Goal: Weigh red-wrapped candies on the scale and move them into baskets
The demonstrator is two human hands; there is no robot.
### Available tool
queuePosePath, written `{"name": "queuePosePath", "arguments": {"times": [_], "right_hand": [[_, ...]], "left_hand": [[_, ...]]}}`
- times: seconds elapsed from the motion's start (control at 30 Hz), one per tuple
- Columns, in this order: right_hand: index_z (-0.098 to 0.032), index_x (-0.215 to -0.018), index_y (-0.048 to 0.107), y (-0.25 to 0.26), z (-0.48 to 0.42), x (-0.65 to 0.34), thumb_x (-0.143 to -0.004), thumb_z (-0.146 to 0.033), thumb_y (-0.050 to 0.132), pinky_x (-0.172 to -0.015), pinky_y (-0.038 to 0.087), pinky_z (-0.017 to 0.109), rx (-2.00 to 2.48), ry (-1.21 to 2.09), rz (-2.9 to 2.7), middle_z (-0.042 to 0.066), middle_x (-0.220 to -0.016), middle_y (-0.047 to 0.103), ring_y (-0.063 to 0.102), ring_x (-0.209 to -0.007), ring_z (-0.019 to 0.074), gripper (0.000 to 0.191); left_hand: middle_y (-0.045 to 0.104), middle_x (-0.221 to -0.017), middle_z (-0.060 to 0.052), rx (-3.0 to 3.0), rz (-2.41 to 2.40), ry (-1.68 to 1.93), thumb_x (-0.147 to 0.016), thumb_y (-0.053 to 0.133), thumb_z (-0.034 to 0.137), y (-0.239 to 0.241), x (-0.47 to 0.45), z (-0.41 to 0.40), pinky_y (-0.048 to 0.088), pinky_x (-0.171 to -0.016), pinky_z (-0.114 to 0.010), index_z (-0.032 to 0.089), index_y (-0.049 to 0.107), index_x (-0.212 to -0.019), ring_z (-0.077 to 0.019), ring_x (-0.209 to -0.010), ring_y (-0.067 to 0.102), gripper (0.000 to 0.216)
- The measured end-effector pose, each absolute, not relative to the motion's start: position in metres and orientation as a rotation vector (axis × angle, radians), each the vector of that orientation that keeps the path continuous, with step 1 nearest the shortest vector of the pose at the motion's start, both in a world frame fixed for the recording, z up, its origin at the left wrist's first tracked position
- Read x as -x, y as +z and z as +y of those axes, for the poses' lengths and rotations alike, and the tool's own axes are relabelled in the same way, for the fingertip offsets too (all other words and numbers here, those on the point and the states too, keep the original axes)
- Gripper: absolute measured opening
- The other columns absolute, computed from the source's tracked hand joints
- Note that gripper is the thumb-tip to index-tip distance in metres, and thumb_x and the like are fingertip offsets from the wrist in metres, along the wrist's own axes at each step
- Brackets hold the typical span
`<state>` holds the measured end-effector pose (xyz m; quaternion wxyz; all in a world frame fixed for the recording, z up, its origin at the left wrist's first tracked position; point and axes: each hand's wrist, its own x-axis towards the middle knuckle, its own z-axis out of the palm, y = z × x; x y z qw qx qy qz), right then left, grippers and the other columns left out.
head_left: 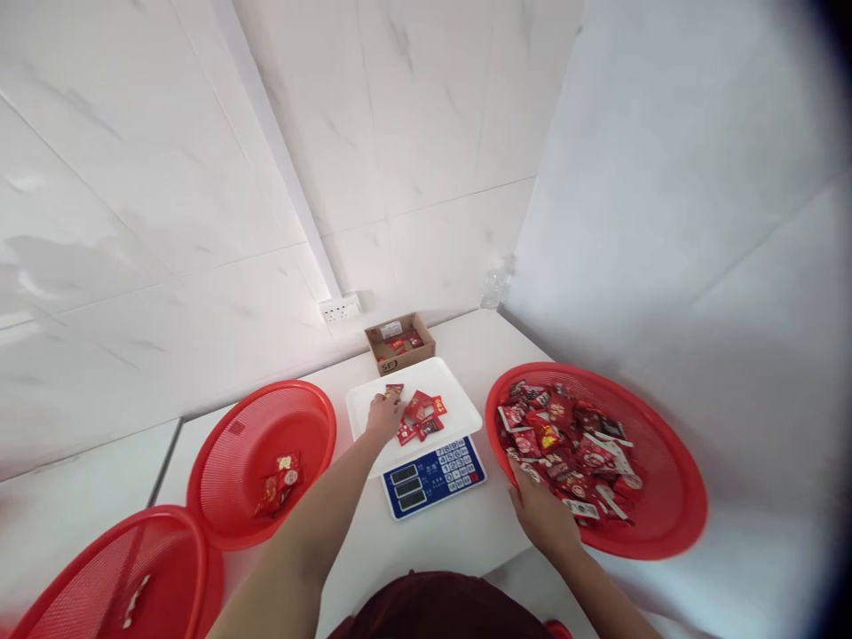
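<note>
Resting my left hand [384, 415] loosely open among red packets [421, 415] on the scale tray [459, 395], my right hand [542, 515] grips the red basket's rim [692, 510].

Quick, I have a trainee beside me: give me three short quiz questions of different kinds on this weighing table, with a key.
1. True or false: the left hand rests on the white scale tray beside a few red packets.
2. Which container holds the most packets?
A. the cardboard box
B. the basket on the right
C. the middle basket
3. Fill in: the right hand reaches into the basket on the right at its ______ edge.

Key: 1 true; 2 B; 3 near (the edge closest to the person).
</note>
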<state>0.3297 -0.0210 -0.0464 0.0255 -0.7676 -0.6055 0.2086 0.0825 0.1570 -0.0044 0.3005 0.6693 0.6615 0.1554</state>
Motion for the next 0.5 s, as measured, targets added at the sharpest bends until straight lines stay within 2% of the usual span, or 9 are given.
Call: {"name": "queuePosePath", "arguments": {"times": [0.13, 0.23, 0.3, 0.4, 0.5], "right_hand": [[-0.013, -0.139, 0.033, -0.048, -0.019, -0.335, -0.088, -0.028, 0.029, -0.087, 0.044, 0.041, 2.31, 0.731, -1.786, 0.015, -0.131, 0.053, 0.057, -0.109, 0.0269, 0.053], [-0.015, -0.132, 0.045, -0.052, -0.015, -0.35, -0.086, -0.037, 0.036, -0.094, 0.041, 0.035, 2.153, 0.81, -1.623, 0.011, -0.13, 0.055, 0.054, -0.115, 0.0222, 0.051], [-0.016, -0.127, 0.05, -0.055, -0.012, -0.367, -0.086, -0.039, 0.035, -0.096, 0.04, 0.032, 2.097, 0.779, -1.514, 0.01, -0.127, 0.057, 0.052, -0.116, 0.0199, 0.049], [-0.015, -0.123, 0.053, -0.061, -0.01, -0.396, -0.086, -0.036, 0.036, -0.097, 0.038, 0.034, 2.201, 0.614, -1.466, 0.012, -0.124, 0.058, 0.052, -0.114, 0.0217, 0.046], [-0.015, -0.12, 0.055, -0.068, -0.009, -0.418, -0.083, -0.031, 0.043, -0.097, 0.036, 0.035, 2.335, 0.472, -1.494, 0.014, -0.121, 0.059, 0.052, -0.114, 0.0246, 0.042]], "left_hand": [[0.059, -0.097, -0.009, -1.625, 1.729, 0.639, -0.084, 0.044, 0.033, 0.009, -0.078, 0.147, 0.039, -0.088, -0.037, 0.019, 0.058, -0.089, -0.023, -0.098, 0.054, 0.021], [0.061, -0.091, -0.007, -1.491, 1.649, 0.736, -0.086, 0.036, 0.042, 0.019, -0.077, 0.125, 0.046, -0.075, -0.033, 0.019, 0.052, -0.091, -0.0198, -0.085, 0.059, 0.028], [0.062, -0.087, -0.005, -1.305, 1.558, 0.812, -0.085, 0.039, 0.044, 0.024, -0.074, 0.101, 0.049, -0.068, -0.031, 0.02, 0.049, -0.096, -0.0179, -0.079, 0.061, 0.028], [0.064, -0.082, -0.004, -0.782, 1.352, 0.895, -0.079, 0.055, 0.036, 0.028, -0.067, 0.06, 0.05, -0.068, -0.029, 0.021, 0.045, -0.105, -0.0167, -0.073, 0.064, 0.032], [0.066, -0.091, -0.006, -0.481, 1.194, 0.805, -0.079, 0.057, 0.027, 0.029, -0.058, 0.025, 0.051, -0.073, -0.03, 0.02, 0.046, -0.109, -0.0165, -0.074, 0.066, 0.033]]}}
